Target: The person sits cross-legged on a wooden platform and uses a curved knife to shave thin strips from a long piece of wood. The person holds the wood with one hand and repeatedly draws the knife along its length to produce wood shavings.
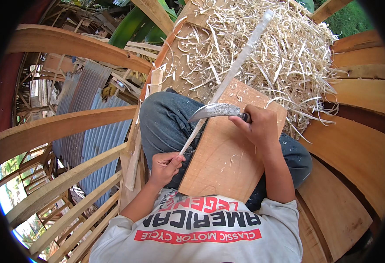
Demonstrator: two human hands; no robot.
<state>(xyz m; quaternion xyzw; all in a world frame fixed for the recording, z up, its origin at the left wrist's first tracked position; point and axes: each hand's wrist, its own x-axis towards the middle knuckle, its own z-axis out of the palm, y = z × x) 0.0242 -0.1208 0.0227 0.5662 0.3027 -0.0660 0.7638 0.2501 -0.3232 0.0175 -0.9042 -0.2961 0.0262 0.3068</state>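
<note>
My right hand (259, 126) is closed round the dark handle of a knife with a broad curved blade (215, 111). The blade points left and lies across a long, thin pale strip (236, 65), seemingly split wood or bamboo. Near its lower end, my left hand (166, 168) pinches the strip, which slants up and away to the right. Across my lap rests a flat wooden board (227, 158), with a few small chips on it. The strip passes over the board's far left corner. Whether the blade's edge is biting into the strip cannot be told.
A big heap of curly pale shavings (284, 57) covers the floor ahead of my crossed legs. Wooden rails (70, 127) run along the left side, with corrugated metal sheets (100, 140) beyond. Curved wooden planks (354, 153) form the right side. Green leaves (135, 28) hang behind the far left rail.
</note>
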